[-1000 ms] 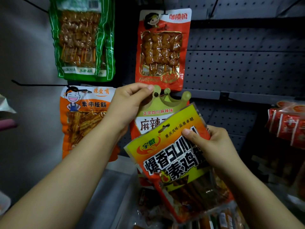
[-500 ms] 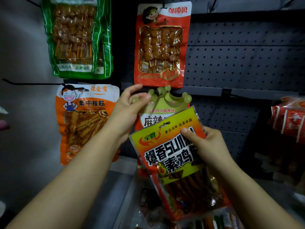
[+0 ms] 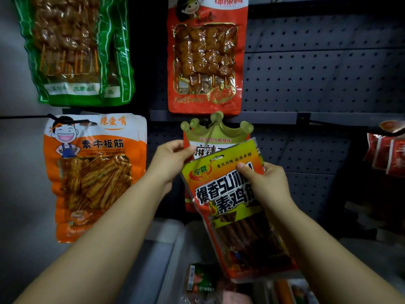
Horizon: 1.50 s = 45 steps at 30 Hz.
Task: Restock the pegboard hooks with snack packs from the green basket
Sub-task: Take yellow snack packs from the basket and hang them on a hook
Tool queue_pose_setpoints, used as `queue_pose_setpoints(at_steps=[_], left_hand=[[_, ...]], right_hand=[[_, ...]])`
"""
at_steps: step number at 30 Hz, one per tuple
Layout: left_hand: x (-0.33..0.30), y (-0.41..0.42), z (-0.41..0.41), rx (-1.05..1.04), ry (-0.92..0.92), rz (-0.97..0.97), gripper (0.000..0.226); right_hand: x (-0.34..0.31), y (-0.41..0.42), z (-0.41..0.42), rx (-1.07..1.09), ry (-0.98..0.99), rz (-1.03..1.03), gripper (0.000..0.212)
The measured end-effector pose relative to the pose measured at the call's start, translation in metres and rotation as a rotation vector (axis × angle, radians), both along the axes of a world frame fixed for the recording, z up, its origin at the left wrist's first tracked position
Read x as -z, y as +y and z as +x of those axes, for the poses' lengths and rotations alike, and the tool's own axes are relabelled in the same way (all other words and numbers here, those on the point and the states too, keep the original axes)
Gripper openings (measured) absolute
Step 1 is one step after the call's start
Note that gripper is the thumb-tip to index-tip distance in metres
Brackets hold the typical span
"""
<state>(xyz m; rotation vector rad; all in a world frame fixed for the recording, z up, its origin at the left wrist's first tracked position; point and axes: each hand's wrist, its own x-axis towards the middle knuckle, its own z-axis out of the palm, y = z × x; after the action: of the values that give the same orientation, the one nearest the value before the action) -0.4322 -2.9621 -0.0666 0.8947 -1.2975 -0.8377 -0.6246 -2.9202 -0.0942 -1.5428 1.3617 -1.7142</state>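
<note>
**Holding a snack pack below a pegboard hook**

Right hand point(image 3: 270, 185) grasps the yellow-and-red pack point(image 3: 230, 200), thumb across its front. Left hand point(image 3: 169, 163) pinches the side edge of the crown-topped pack point(image 3: 215, 137), which hangs on a hook point(image 3: 208, 123) of the dark pegboard point(image 3: 317, 73). Orange pack point(image 3: 94, 172) hangs to the left.

The crown-topped pack point(image 3: 217, 137) is mostly hidden behind the yellow pack point(image 3: 232, 207), so its print cuts off mid-word. The right hand point(image 3: 269, 185) covers the end of the yellow pack's big lettering. The green pack point(image 3: 72, 49) and red skewer pack point(image 3: 207, 53) lose their tops at the frame's edge. Loose packs at the bottom point(image 3: 203, 281) are too blurred to read, perhaps lying in a bin.
</note>
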Motion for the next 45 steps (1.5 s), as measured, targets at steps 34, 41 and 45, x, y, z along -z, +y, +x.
queue_pose_setpoints(at_steps=[34,41,45], left_hand=[[-0.005,0.071,-0.066,0.048,-0.202,-0.397,0.015],[-0.024,0.122,-0.107,0.119,-0.247,-0.513,0.015],[-0.034,0.146,-0.125,0.161,-0.213,-0.557,0.014]], right_hand=[[0.002,0.074,-0.05,0.0,-0.112,-0.274,0.002],[-0.01,0.132,-0.08,0.0,-0.109,-0.404,0.007],[-0.021,0.155,-0.096,0.051,-0.162,-0.444,0.02]])
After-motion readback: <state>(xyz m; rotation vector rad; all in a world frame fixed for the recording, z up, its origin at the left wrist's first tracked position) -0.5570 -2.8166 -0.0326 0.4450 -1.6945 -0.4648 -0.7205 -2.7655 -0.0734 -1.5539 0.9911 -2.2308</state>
